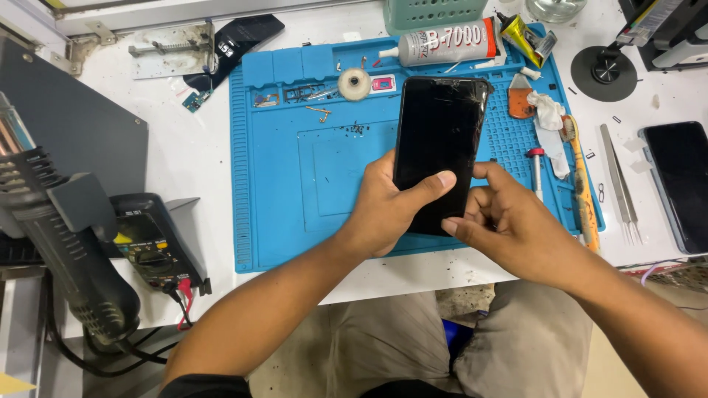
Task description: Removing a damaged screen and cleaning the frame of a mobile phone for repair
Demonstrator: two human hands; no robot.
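A black smartphone (439, 133) with a cracked screen, the cracks worst at its top right corner, is held upright over a blue repair mat (295, 191). My left hand (391, 206) grips its lower left side, thumb laid across the glass. My right hand (501, 221) holds the lower right edge, fingers curled behind it and thumb at the bottom corner.
On the mat lie a glue tube (442, 44), small screws (358, 129), a white roll (355, 83), a screwdriver (536, 169) and a toothbrush (582, 191). Tweezers (618, 184) and a second phone (678, 180) lie right. A heat gun (66, 250) and multimeter (151, 247) stand left.
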